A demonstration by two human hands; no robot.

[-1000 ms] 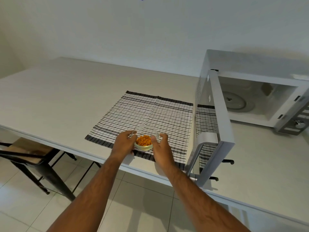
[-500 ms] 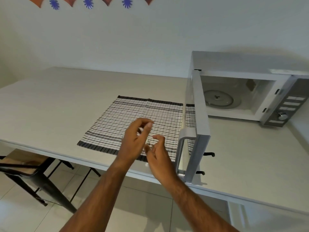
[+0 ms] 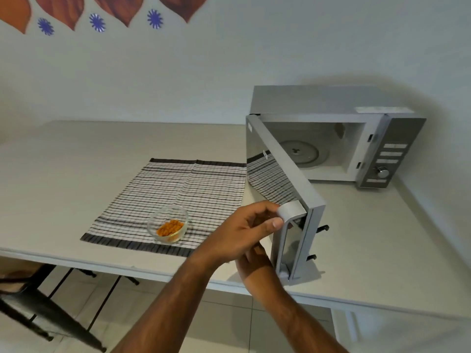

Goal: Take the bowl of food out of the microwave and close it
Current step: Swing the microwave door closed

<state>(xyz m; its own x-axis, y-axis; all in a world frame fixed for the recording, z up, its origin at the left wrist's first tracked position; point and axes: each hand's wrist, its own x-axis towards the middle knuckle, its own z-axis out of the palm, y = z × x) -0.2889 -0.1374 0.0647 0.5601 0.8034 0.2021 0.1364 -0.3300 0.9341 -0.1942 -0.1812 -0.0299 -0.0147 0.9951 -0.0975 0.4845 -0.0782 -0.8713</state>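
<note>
Glass bowl (image 3: 168,224) of orange food on striped cloth (image 3: 178,197) near counter's (image 3: 63,154) front edge, left hand (image 3: 239,233) gripping open microwave door's (image 3: 283,179) handle (image 3: 289,225), right hand (image 3: 256,261) beneath, grip unclear.

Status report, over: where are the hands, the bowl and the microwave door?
Left hand at door handle, grip unclear; right hand below it, mostly hidden. Bowl of food out, on striped cloth. Microwave door open, swing path clear.

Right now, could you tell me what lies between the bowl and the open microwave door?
In the head view, only striped cloth lies between bowl and door.
</note>
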